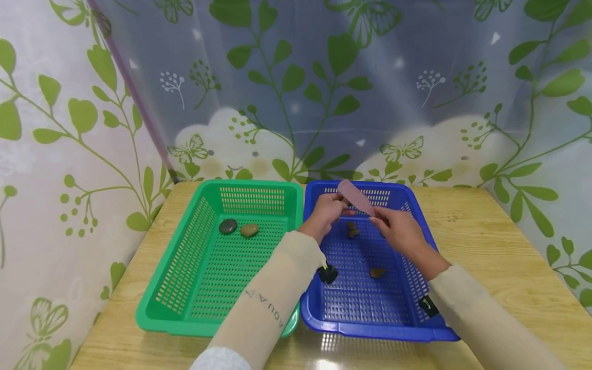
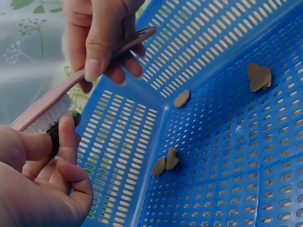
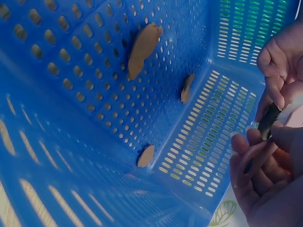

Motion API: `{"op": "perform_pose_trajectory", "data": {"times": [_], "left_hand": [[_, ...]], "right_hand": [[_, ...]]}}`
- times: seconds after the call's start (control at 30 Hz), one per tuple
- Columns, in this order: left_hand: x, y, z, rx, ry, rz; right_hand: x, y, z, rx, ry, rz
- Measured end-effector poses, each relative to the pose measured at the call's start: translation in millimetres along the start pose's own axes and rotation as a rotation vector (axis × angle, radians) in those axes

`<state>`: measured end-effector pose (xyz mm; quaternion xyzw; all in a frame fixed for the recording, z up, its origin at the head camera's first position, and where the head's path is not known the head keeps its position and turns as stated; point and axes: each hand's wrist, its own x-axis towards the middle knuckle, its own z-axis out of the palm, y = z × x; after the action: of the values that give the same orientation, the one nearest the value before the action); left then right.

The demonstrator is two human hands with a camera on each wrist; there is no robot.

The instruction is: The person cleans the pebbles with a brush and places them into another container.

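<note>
Over the far part of the blue basket [image 1: 370, 327], both hands work close together. My left hand [image 1: 327, 209] pinches a dark stone [image 2: 55, 137] between thumb and fingers; the head view hides most of it. A pink brush [image 1: 356, 198] with white bristles is gripped by its handle in my right hand [image 1: 403, 230]. Its bristles touch the dark stone in the left wrist view. Beneath the hands, several brown flat pieces [image 2: 259, 77] lie on the basket floor, one larger piece [image 3: 143, 49] apart from the smaller ones.
To the left stands a green basket [image 1: 171, 327], holding a dark grey stone [image 1: 228, 226] and a brown stone [image 1: 250, 230]. Both baskets sit side by side on a wooden table [image 1: 490, 246]. A leaf-patterned curtain [image 1: 296, 118] hangs close behind.
</note>
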<state>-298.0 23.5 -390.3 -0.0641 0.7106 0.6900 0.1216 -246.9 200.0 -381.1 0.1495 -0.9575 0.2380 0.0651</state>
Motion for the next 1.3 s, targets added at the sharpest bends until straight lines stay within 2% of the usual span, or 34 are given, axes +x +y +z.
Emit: {"op": "perform_pose_trajectory", "data": {"times": [0.2,0.43,0.6,0.77,0.9,1.03,1.3], "left_hand": [[-1.0,2.8,-0.4,0.014,0.008,-0.01],[-0.9,4.0,-1.4,0.033,-0.033,0.005],[-1.6,4.7,-1.7,0.037,-0.038,0.001],[-1.5,3.9,0.2,0.027,-0.014,0.005],[-0.6,1.5,1.9,0.01,0.001,-0.002],[-1.1,-1.0,1.3,0.014,0.002,-0.018],[-4.1,-0.1,-1.8,0.018,-0.039,0.032]], "right_hand": [[-1.3,0.0,-3.0,0.002,0.006,0.047],[-1.0,2.4,-4.5,-0.012,0.049,0.078],[-0.2,2.9,-3.9,-0.009,0.082,0.057],[-0.3,0.5,-3.2,0.014,0.043,-0.008],[-0.8,0.4,-1.3,-0.005,-0.015,-0.019],[-1.6,1.2,0.6,-0.028,-0.047,-0.006],[-2.7,-1.3,-3.1,-0.044,-0.022,0.052]]}}
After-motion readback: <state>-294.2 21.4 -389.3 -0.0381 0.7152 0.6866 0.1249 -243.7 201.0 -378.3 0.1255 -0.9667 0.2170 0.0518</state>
